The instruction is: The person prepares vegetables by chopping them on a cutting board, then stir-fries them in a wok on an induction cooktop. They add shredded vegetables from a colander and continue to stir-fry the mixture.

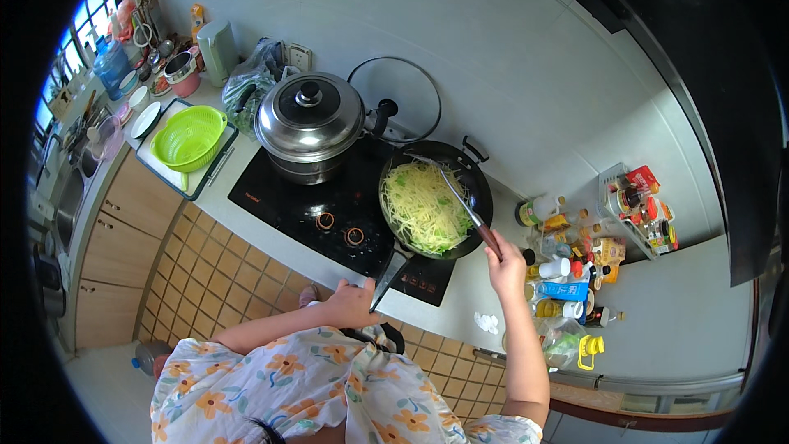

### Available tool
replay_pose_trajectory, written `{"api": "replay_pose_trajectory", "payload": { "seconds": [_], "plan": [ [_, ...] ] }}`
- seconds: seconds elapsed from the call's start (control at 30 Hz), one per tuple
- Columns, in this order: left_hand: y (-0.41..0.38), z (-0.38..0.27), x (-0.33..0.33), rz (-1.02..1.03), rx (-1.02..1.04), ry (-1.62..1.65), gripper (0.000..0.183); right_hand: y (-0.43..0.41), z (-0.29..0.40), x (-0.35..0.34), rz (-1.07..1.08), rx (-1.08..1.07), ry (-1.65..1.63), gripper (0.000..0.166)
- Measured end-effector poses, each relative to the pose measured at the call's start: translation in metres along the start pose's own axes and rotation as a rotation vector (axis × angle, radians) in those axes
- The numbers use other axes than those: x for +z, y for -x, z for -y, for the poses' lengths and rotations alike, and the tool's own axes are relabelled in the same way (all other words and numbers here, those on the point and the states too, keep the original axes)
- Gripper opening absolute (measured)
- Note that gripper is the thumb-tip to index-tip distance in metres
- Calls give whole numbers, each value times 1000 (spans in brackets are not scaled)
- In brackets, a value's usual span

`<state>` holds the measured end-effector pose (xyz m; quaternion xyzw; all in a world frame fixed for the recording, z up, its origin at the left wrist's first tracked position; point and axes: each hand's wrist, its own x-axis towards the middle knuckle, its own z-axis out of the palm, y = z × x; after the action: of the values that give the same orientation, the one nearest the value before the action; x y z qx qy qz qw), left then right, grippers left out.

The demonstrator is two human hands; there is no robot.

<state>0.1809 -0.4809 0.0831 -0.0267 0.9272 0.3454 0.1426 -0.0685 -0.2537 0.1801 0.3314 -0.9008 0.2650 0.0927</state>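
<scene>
A black wok (478,197) stands on the right part of the black cooktop (290,222), filled with thin pale-yellow shreds with some green pieces (425,206). My right hand (508,262) is closed around the brown handle of a metal spatula (459,194), whose blade rests in the wok at the far side of the shreds. My left hand (354,302) is at the end of the wok's long handle (389,276), by the counter's front edge; whether its fingers wrap round the handle is not clear.
A lidded steel pot (308,129) stands left of the wok, with a glass lid (400,98) behind, against the wall. At left, a green plastic colander (191,135) sits on a tray (148,163). Bottles and seasonings (555,268) crowd the right side, near a crumpled white tissue (486,322).
</scene>
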Motion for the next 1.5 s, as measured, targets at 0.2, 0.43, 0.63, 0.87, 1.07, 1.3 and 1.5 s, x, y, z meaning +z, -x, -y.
{"api": "replay_pose_trajectory", "payload": {
  "seconds": [0.2, 0.43, 0.63, 0.87, 1.07, 1.3, 1.5],
  "plan": [
    [0, 1, 3, -28, -8, -26, 70, 18, -7, 38, 24, 52, -47, 45],
    [-1, 2, 3, -6, -7, -12, 70, 24, -13, -17, 155, -164, 63, 46],
    [-3, 1, 5, -38, 23, -22, 69, -3, 48, -102, 159, -292, 325, 35],
    [0, 2, 2, -4, 13, -14, 69, -61, 148, -140, 421, 117, 140, 25],
    [5, -4, -11, 41, -8, 57, 67, -117, 182, -106, 710, 119, 292, 30],
    [-2, -8, -17, 101, -6, 31, 70, -162, 146, -72, 736, 101, 390, 27],
    [5, 3, -6, 34, 25, 33, 71, -136, 201, -132, 764, -36, 551, 23]
  ]
}}
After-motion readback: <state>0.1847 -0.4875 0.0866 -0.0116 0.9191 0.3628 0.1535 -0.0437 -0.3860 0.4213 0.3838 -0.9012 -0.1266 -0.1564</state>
